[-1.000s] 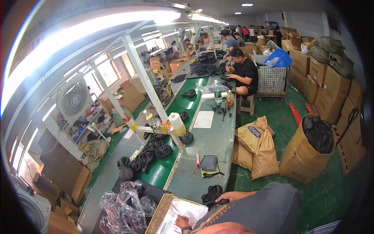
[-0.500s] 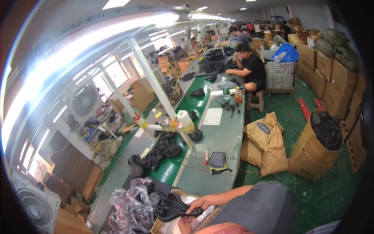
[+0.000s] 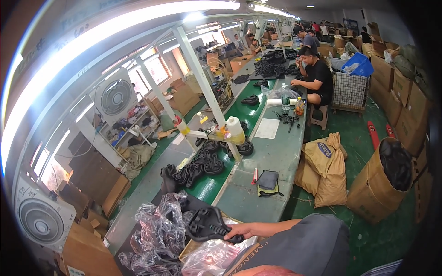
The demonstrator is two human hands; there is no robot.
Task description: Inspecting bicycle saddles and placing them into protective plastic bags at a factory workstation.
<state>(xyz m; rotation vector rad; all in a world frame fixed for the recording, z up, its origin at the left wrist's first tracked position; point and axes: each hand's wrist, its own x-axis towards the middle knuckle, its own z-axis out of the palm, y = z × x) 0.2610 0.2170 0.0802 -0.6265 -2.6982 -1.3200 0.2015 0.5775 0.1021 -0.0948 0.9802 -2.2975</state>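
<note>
My right hand [image 3: 237,231] is closed round the narrow nose of a black bicycle saddle [image 3: 206,224], reaching in from the right. The saddle is held tilted over a cardboard box [image 3: 186,252] with clear plastic bags [image 3: 209,258] in it. Left of the saddle lies a heap of crumpled clear plastic wrap [image 3: 159,230], with dark shapes partly showing beneath. My left hand is out of sight; only a patch of skin shows at the lower edge. More black saddles [image 3: 214,164] rest in a cluster on the green belt beyond.
A dark cloth [image 3: 268,179] and a red cutter [image 3: 255,176] lie on the grey bench [image 3: 244,198]. A white post [image 3: 202,87] and a glue bottle [image 3: 234,129] stand beyond. Sacks [image 3: 322,170] and a carton of black saddles [image 3: 380,177] occupy the floor at right. A person [image 3: 317,76] sits farther along.
My left hand has left the saddle and gone out of view at the bottom. The right hand keeps its hold on the nose. The view has swung, so the scene sits farther right.
</note>
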